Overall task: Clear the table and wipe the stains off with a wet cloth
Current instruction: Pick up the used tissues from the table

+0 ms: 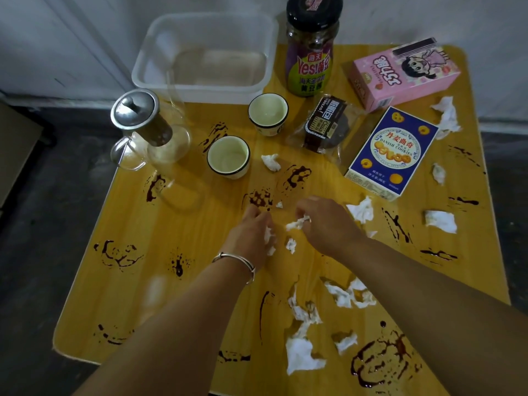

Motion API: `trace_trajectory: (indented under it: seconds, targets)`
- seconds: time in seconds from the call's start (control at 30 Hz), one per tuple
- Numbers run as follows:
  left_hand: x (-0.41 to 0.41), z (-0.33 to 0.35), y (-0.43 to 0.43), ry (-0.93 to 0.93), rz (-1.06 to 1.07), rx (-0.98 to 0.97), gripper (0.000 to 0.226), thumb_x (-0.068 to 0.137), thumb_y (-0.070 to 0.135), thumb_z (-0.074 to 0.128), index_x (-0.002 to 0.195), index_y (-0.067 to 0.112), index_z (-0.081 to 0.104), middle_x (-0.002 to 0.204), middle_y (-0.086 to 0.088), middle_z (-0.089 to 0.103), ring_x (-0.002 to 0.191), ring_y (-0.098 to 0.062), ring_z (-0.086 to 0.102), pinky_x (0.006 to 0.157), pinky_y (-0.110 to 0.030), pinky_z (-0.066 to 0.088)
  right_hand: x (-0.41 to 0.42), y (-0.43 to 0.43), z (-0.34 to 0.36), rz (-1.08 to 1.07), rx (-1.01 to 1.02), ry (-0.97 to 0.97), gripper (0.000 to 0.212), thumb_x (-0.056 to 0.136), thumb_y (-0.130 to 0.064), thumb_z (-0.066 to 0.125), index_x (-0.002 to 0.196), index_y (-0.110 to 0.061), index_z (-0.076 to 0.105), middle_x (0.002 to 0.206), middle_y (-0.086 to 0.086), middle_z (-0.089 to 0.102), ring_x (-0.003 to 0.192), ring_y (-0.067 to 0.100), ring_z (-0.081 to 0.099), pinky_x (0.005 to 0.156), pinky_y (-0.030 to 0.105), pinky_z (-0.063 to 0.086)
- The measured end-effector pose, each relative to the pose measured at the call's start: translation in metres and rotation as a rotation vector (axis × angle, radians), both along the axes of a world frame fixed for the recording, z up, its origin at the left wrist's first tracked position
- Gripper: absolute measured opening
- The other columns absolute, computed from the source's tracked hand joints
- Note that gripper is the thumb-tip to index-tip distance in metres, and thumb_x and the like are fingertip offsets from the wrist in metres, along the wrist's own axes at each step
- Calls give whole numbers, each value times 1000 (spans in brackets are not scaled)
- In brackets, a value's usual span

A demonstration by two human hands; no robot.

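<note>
A yellow wooden table (183, 281) carries dark brown stains (380, 358) and several torn white tissue scraps (303, 355). My left hand (254, 232), a silver bangle on its wrist, curls its fingers round white tissue bits near the table's middle. Just to the right, my right hand (325, 221) pinches a tissue scrap (297, 223) between its fingertips. A small scrap (291, 244) lies on the table between both hands. No cloth is in view.
At the back stand a clear plastic tub (205, 81), a glass teapot (148, 132), two cups (228, 157) (268, 114), a sauce jar (311, 50), a wrapped bread (323, 127), a pink box (405, 72) and a blue cookie box (391, 152).
</note>
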State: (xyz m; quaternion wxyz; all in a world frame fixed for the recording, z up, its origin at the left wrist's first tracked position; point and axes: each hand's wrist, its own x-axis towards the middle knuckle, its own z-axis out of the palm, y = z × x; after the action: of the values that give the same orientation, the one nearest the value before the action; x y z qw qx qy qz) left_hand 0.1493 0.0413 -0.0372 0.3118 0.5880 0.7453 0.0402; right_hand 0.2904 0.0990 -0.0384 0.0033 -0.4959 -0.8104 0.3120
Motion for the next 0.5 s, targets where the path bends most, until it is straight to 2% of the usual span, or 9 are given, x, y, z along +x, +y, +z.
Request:
trace_trajectory:
  seconds: [0.1, 0.17, 0.23, 0.33, 0.4, 0.5]
  targets:
    - [0, 1, 11, 5, 46, 39, 17, 88, 9, 54, 104, 13, 50, 108, -5, 51, 82, -20, 50, 71, -31, 46, 0, 1, 4, 105, -61, 20, 20, 89, -8, 45, 102, -12, 60, 93, 1, 46, 87, 22, 50, 69, 26, 33]
    - [2, 2, 19, -13, 51, 71, 26, 87, 7, 52, 111, 16, 47, 109, -5, 53, 83, -18, 49, 72, -31, 47, -2, -2, 6, 149, -101, 0, 20, 88, -20, 53, 105, -12, 59, 98, 1, 44, 93, 21, 51, 71, 25, 33]
    - [6, 1, 25, -10, 28, 55, 37, 86, 3, 52, 119, 19, 45, 115, -6, 51, 93, -23, 54, 78, -34, 49, -5, -8, 4, 211, -87, -82, 29, 86, -29, 60, 110, -12, 55, 104, 2, 44, 99, 19, 50, 73, 26, 37]
    - [13, -3, 32, 64, 25, 32, 33, 87, 4, 51, 117, 16, 46, 118, -9, 50, 102, -28, 54, 77, -32, 47, -8, -13, -1, 292, -12, -176, 22, 94, -18, 49, 112, -8, 57, 114, 9, 49, 104, 24, 51, 78, 29, 40]
    - [15, -5, 35, 115, 23, 16, 23, 90, 8, 50, 112, 13, 48, 115, -11, 50, 99, -28, 55, 72, -31, 43, -7, -10, -1, 249, -28, -163, 22, 94, -12, 45, 111, -7, 58, 115, 10, 51, 103, 25, 52, 79, 29, 40]
    - [19, -4, 40, 135, -8, 47, 20, 91, 8, 48, 110, 10, 50, 114, -11, 49, 94, -27, 56, 71, -29, 42, 0, 0, 2, 119, -24, -92, 20, 91, -13, 50, 108, -7, 56, 113, 10, 52, 102, 25, 53, 77, 28, 39]
